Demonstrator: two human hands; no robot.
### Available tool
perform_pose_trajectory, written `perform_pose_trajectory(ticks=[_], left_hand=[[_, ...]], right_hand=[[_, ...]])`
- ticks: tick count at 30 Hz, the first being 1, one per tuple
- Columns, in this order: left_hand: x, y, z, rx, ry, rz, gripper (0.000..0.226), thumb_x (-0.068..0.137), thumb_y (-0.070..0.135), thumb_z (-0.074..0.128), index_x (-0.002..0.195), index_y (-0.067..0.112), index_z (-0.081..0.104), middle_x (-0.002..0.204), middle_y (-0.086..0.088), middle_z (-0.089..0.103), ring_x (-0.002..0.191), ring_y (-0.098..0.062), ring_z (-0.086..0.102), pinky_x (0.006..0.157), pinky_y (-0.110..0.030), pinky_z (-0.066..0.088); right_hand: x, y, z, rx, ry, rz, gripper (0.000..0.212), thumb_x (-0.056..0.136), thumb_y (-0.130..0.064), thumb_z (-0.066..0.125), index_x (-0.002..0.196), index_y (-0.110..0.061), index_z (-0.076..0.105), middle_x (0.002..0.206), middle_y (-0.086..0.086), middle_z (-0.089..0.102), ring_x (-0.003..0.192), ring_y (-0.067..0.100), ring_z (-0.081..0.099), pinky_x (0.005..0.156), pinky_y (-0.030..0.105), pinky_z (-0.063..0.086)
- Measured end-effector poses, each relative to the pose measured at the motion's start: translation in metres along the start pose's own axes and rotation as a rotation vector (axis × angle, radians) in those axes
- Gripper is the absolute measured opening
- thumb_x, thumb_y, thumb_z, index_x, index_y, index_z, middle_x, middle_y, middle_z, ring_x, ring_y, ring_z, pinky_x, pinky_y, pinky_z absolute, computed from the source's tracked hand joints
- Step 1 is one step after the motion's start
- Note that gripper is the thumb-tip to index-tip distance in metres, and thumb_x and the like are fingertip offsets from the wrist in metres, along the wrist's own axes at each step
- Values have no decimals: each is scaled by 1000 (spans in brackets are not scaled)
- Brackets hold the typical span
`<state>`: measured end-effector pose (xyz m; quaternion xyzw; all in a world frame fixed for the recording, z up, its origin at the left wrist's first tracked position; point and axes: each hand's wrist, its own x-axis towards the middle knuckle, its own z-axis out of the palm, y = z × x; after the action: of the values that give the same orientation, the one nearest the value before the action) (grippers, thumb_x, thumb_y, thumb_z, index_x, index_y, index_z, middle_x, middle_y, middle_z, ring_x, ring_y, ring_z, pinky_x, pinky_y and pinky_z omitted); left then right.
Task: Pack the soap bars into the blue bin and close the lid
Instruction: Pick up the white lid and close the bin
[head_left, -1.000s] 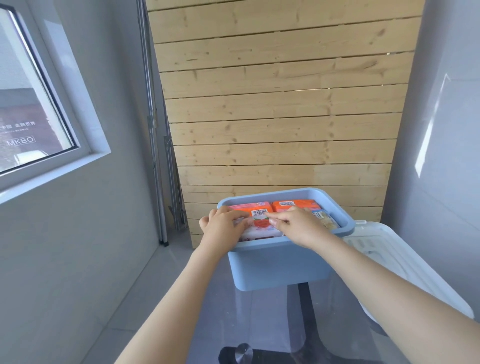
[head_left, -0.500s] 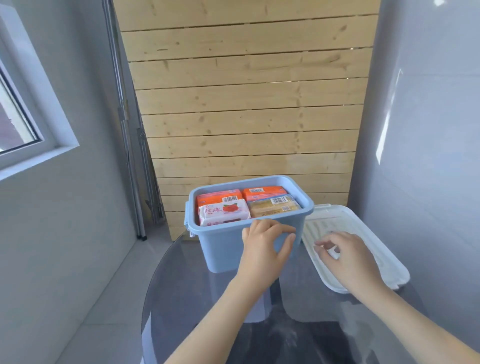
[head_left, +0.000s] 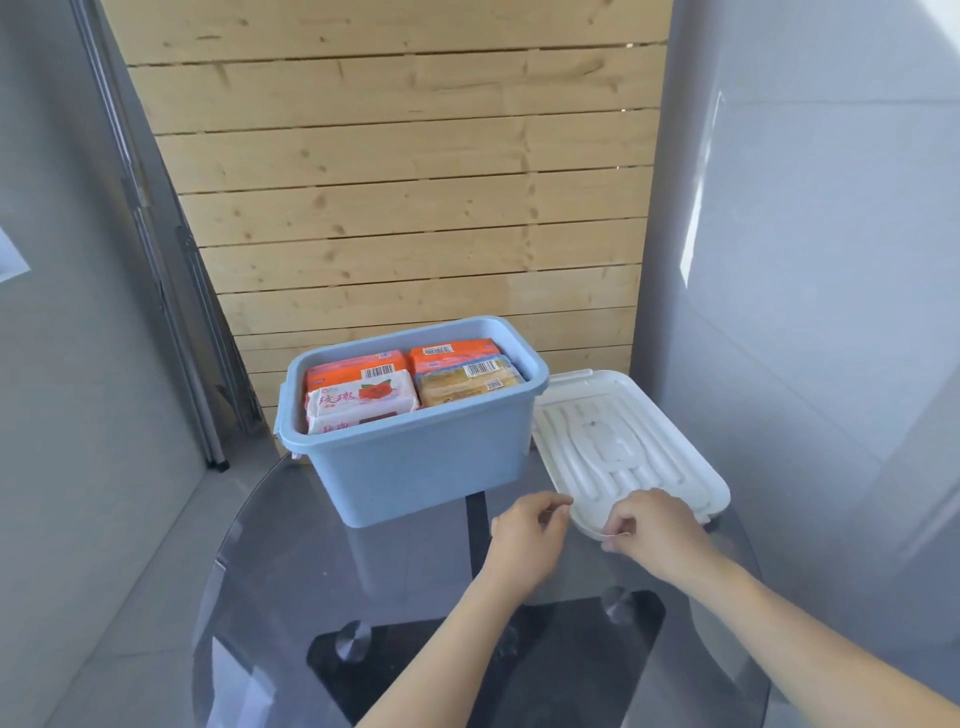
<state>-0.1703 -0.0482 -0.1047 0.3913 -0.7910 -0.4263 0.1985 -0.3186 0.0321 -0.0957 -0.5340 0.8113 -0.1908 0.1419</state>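
Both hands now off bin, curled fingers (head_left: 615, 535) pinching white lid's (head_left: 628, 447) near edge.

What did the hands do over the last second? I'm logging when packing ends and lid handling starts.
Both hands left the soap bars in the blue bin and moved right to the white lid. The left hand and right hand now curl at its near edge. Bin, soaps and lid stayed put.

Pale blue plastic bin (head_left: 415, 462); orange, white-and-red and tan wrapped soap bars (head_left: 410, 384) with barcodes; ribbed white plastic lid (head_left: 623, 441); smoky grey round glass desk (head_left: 291, 561); knotty pale wooden slat wall (head_left: 395, 182).
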Motion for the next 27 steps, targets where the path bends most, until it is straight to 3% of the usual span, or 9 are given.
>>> perform_pose_trajectory(ticks=[2,4,7,9,12,16,20,23,27], left_hand=[[0,1,-1,-50,-22,5,30,95,26,45,121,26,61,121,11,62,103,0,54,98,-18,38],[1,8,-6,-172,-41,51,36,95,21,44,129,29,55,130,11,58,117,0,52,97,-14,37],[4,28,-14,-331,-61,155,45,96,19,44,138,34,43,139,12,51,127,1,46,107,-24,37],[6,48,-16,-420,-116,210,48,97,21,41,140,40,36,143,14,47,129,2,44,108,-28,39],[9,79,-19,-585,-197,228,45,99,22,38,138,45,37,140,10,52,125,-5,51,103,-33,45],[11,108,-27,-708,-231,278,41,100,23,38,140,33,42,139,-2,54,129,-19,50,104,-45,43],[6,121,-46,-739,-155,358,38,99,26,42,135,35,47,140,7,52,127,-9,50,101,-43,47],[-2,129,-71,-720,-43,437,41,93,31,47,134,35,50,140,9,52,126,-3,50,94,-30,51],[-10,132,-114,-533,102,503,42,92,39,49,133,46,46,141,22,48,130,4,42,109,-32,38]], right_hand=[[1,-4,-6,-11,63,-47,34,74,-26,75,50,-34,51,60,-14,56,70,5,52,62,16,29],[0,-10,-21,22,177,-83,29,74,-23,73,55,-31,53,66,-15,55,76,12,53,65,20,32],[-6,-22,-46,109,376,-121,14,76,-19,71,70,-23,59,88,-10,61,88,13,51,74,27,36],[-16,-29,-58,242,465,-88,17,82,-20,67,72,-27,55,96,-14,60,89,7,49,66,23,35],[-26,-39,-68,402,559,-49,22,87,-22,61,69,-31,49,85,-16,65,76,9,56,56,16,35],[-33,-49,-88,598,674,-48,15,89,-23,57,76,-27,52,75,-14,67,71,-1,60,54,15,38],[-44,-64,-109,752,728,-173,26,89,-23,58,70,-40,52,64,-23,63,56,-5,54,53,8,38],[-48,-81,-119,876,721,-278,12,83,-35,56,72,-40,54,65,-20,62,56,-3,52,54,7,37],[-47,-106,-130,1024,678,-406,6,80,-37,56,74,-38,56,64,-18,58,57,0,48,54,9,37]])
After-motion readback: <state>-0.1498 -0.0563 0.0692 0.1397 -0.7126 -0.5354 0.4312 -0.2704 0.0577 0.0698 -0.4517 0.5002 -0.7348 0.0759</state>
